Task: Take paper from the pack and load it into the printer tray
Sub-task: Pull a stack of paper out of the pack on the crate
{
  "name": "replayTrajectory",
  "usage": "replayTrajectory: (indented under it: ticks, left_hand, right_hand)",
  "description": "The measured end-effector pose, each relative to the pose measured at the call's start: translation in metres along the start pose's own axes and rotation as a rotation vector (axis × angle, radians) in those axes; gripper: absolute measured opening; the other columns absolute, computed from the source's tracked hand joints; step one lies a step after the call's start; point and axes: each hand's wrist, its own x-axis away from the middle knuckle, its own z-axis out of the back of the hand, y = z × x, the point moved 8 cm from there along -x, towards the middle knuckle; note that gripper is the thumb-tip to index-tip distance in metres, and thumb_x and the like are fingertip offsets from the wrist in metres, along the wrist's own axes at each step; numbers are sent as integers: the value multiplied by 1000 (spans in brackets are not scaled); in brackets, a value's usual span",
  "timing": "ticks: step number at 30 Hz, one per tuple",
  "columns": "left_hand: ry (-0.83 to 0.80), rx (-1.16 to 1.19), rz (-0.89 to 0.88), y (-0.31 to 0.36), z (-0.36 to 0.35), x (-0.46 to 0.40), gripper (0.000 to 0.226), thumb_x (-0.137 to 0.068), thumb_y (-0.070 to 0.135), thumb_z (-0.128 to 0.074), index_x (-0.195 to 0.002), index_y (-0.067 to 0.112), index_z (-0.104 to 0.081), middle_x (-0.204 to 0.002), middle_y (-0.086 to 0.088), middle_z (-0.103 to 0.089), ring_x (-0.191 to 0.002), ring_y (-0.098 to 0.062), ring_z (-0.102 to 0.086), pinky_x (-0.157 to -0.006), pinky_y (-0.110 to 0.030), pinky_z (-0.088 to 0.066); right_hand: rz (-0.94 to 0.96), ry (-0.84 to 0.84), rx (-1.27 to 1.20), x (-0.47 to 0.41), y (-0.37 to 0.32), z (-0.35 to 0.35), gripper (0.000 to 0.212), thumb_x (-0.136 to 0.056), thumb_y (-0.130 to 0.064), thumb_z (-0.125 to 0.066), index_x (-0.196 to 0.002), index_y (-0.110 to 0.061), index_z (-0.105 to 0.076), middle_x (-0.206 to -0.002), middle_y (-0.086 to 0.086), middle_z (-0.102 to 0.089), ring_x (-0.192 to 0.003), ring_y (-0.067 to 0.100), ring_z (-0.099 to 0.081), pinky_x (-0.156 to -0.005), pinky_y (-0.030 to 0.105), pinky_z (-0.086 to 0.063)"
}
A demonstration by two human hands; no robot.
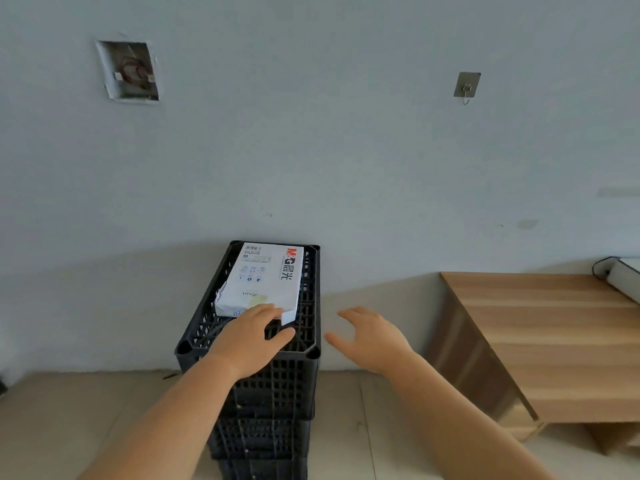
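White paper pack [259, 278] lying in black crate [308, 344] (stacked on others), left hand [251, 337] reaching its near end, fingers loose, right hand [369, 336] spread open beside crate, wooden bench [540, 327] right.

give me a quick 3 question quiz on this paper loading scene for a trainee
1. True or false: the paper pack lies on the wooden table.
2. Which hand reaches the near end of the pack? A) left hand B) right hand C) both
3. Fill in: the right hand hovers beside the black ____, fingers spread, holding nothing.

Key
1. False: it lies on top of the stacked crates.
2. A
3. crate
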Motion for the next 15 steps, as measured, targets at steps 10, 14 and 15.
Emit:
replayTrajectory:
  ticks: [10,14,15]
  left_hand:
    - [-22,-90,25,-55,19,-46,66,-89,64,-41,-146,31,-35,-155,11,-31,-141,-8,-28,-115,-34,-27]
    - [-11,-97,23,-72,31,-65,65,-89,63,-42,-145,31,-35,-155,11,-31,-141,-10,-30,-113,-35,-29]
    - [-19,-98,21,-78,32,-69,65,-89,64,-42,-145,32,-35,-155,11,-31,-141,-10,-30,-114,-35,-29]
  right_hand:
    - [29,-30,-36,-69,-41,-29,70,-88,-69,-41,-145,-28,-40,-149,-6,-43,-131,17,-46,-101,37,-43]
    - [52,-7,-60,-99,-56,-33,66,-88,-67,-44,-142,-30,-43,-145,-8,-47,-126,14,-50,-95,33,-45]
    - [52,-9,-62,-106,-59,-36,66,-87,-68,-44,-142,-31,-43,-145,-9,-47,-126,14,-50,-96,34,-45]
